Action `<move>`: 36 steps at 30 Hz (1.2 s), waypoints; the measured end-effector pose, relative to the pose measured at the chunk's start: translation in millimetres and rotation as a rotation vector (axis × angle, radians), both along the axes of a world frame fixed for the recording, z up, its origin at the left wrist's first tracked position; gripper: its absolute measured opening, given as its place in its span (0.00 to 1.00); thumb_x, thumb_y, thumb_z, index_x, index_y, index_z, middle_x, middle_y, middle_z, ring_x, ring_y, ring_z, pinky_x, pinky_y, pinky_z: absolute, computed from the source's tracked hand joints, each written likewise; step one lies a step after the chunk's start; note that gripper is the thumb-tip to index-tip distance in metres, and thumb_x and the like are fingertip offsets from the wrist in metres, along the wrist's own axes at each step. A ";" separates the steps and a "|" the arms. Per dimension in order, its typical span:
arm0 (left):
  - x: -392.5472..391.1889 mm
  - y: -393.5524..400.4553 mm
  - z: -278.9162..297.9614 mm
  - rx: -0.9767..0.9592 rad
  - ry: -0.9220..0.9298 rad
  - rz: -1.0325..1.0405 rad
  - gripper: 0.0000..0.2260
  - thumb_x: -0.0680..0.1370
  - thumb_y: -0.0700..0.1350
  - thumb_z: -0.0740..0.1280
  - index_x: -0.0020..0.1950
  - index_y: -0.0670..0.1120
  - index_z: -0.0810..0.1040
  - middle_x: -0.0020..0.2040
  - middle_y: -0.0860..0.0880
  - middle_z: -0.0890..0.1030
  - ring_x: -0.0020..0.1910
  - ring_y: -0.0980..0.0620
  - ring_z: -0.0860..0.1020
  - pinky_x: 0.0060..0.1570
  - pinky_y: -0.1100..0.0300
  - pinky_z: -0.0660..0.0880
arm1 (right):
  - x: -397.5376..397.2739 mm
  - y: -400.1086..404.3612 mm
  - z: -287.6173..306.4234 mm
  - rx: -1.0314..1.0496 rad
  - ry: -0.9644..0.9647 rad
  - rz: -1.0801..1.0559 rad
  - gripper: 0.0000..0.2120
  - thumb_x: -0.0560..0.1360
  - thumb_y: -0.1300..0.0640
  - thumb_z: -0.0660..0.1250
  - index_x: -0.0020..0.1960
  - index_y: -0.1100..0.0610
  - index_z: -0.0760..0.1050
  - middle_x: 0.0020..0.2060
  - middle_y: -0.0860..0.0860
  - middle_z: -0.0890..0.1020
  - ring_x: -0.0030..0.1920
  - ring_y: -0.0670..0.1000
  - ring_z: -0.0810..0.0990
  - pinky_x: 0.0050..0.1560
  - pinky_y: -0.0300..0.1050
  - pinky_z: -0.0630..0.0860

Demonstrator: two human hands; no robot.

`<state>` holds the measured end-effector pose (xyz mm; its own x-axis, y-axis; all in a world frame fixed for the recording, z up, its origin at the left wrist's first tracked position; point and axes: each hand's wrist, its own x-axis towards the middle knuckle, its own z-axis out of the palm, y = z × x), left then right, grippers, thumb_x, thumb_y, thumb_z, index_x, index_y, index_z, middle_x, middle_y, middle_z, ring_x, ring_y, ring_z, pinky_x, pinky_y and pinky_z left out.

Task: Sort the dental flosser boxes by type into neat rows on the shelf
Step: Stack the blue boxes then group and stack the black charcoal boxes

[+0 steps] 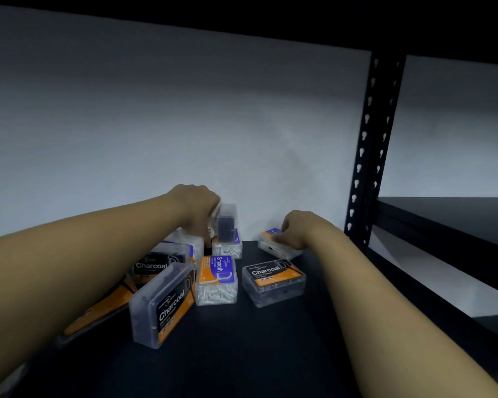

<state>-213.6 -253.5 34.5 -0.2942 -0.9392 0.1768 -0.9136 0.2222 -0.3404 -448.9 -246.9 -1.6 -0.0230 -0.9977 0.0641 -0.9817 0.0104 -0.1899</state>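
Several clear flosser boxes lie jumbled on the dark shelf (242, 354). My left hand (197, 205) grips an upright box with dark contents (227, 222) at the back, lifted above a white-filled Smooth box (230, 248). My right hand (298, 229) rests closed on a blue-labelled white-filled box (270, 245) at the back right, tilted. In front lie a Smooth box (216, 280), a Charcoal box (273, 281) to its right, and two Charcoal boxes, one tilted on its edge (163, 304) and one behind it (158, 261). More boxes are hidden under my left forearm.
A white wall stands right behind the boxes. A black perforated upright post (368, 150) borders the shelf on the right, with another dark shelf (449, 214) beyond it. A shelf board overhead is dark. The front of the shelf surface is bare.
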 end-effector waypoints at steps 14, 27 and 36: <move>39.2 1.7 10.6 0.045 0.640 -0.089 0.18 0.69 0.47 0.79 0.56 0.47 0.78 0.54 0.47 0.78 0.46 0.50 0.76 0.41 0.58 0.72 | 8.2 11.0 2.8 -0.162 -0.151 0.247 0.26 0.68 0.58 0.82 0.65 0.51 0.79 0.61 0.50 0.79 0.54 0.49 0.76 0.53 0.42 0.74; 61.9 14.5 7.9 0.318 0.923 -0.066 0.20 0.75 0.38 0.74 0.64 0.53 0.76 0.55 0.40 0.81 0.41 0.40 0.85 0.47 0.46 0.84 | 7.9 14.5 -3.7 -0.160 -0.243 0.308 0.26 0.68 0.63 0.81 0.60 0.46 0.76 0.60 0.49 0.79 0.57 0.51 0.78 0.40 0.39 0.75; 39.7 18.4 25.4 0.057 0.996 -0.249 0.16 0.76 0.39 0.73 0.64 0.44 0.82 0.59 0.46 0.83 0.48 0.53 0.80 0.45 0.65 0.75 | 2.4 14.4 -3.5 -0.163 -0.256 0.246 0.26 0.71 0.55 0.81 0.67 0.51 0.77 0.66 0.51 0.79 0.60 0.51 0.79 0.43 0.38 0.75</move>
<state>-173.9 -235.1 59.9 -0.2259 -0.8862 0.4045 -0.7019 0.4360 0.5633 -446.5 -232.6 -5.2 0.1796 -0.9526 0.2457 -0.8718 -0.2698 -0.4089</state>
